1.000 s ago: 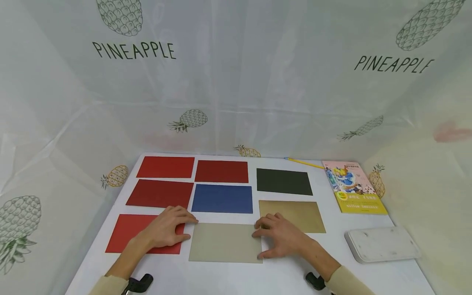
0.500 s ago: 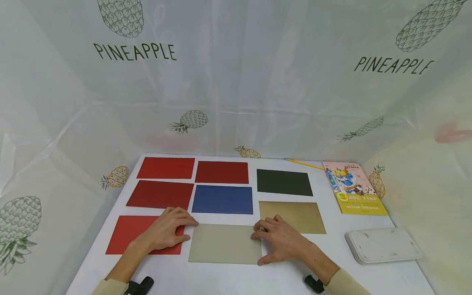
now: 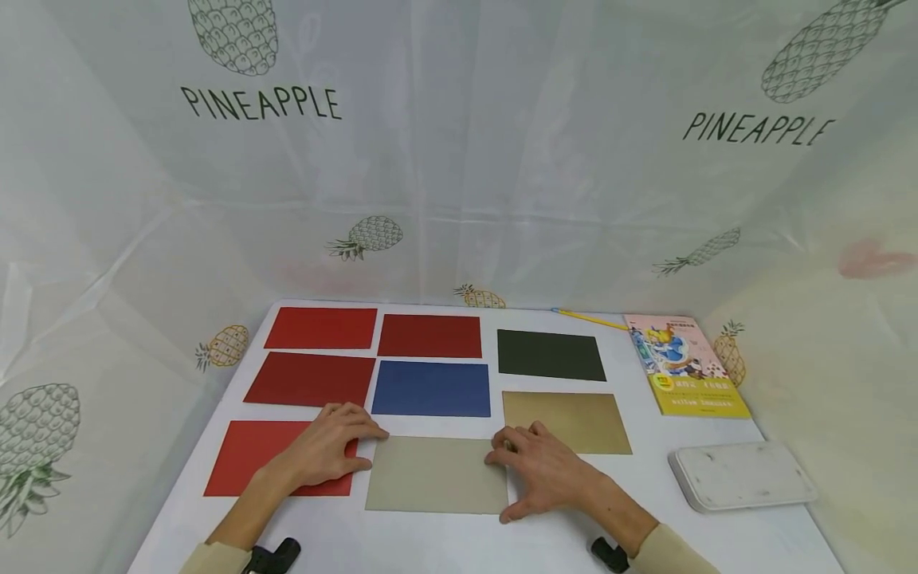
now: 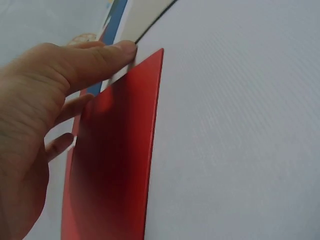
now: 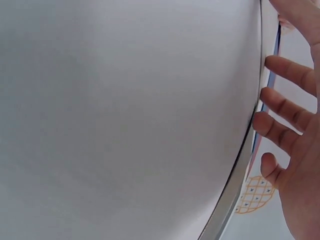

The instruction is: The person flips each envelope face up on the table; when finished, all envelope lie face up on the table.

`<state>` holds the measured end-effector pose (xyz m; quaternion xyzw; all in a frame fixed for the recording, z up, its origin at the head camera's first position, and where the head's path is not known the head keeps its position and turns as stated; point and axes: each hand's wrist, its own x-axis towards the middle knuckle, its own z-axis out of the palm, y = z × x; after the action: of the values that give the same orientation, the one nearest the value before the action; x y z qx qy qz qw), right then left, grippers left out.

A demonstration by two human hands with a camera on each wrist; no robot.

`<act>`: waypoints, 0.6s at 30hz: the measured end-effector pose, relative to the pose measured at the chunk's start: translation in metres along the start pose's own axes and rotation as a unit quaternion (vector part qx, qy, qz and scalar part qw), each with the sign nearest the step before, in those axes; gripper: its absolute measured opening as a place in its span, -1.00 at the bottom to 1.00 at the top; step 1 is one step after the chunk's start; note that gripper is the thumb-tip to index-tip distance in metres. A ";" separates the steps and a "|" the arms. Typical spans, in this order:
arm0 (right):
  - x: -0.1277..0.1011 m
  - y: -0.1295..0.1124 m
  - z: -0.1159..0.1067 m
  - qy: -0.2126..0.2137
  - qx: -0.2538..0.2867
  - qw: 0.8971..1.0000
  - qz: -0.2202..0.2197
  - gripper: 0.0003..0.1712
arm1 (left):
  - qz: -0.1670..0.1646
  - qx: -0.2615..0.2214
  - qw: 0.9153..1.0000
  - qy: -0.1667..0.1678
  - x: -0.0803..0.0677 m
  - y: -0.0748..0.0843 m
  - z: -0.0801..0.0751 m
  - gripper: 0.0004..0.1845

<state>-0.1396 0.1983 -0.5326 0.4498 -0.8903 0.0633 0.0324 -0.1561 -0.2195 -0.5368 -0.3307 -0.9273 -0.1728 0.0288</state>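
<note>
The beige card (image 3: 436, 485) lies flat at the table's (image 3: 717, 542) near edge, long axis left to right, between both hands; the left hand (image 3: 326, 450) rests on the red card (image 3: 247, 454) left of it, fingertips touching its left edge; the right hand (image 3: 541, 470) presses its right edge, fingers relaxed and spread, gripping nothing; both forearms reach in low.

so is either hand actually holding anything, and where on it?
Nothing is lifted. Both hands rest on the beige card lying flat on the table: left hand at its top-left corner, right hand on its right edge.
</note>
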 end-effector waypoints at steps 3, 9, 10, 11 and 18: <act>0.000 -0.002 0.001 -0.006 0.003 1.000 0.007 -0.09 | -0.006 -0.011 1.000 -0.011 0.001 0.001 -0.001 -0.45; 0.000 -0.003 -0.001 -0.001 0.000 1.000 0.002 -0.13 | -0.012 -0.020 1.000 -0.017 0.001 0.001 -0.002 -0.43; 0.000 -0.004 -0.002 0.001 -0.003 1.000 -0.001 -0.14 | -0.013 -0.020 1.000 -0.017 0.001 0.001 -0.002 -0.43; -0.001 -0.004 -0.002 0.005 -0.005 1.000 -0.004 -0.15 | -0.013 -0.020 1.000 -0.016 0.001 0.001 -0.002 -0.42; -0.003 -0.007 0.000 0.008 -0.007 1.000 -0.011 -0.20 | -0.016 -0.017 1.000 -0.014 0.000 0.002 -0.001 -0.43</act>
<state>-0.1323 0.1963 -0.5321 0.4585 -0.8855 0.0607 0.0433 -0.1548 -0.2187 -0.5351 -0.3184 -0.9298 -0.1843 0.0079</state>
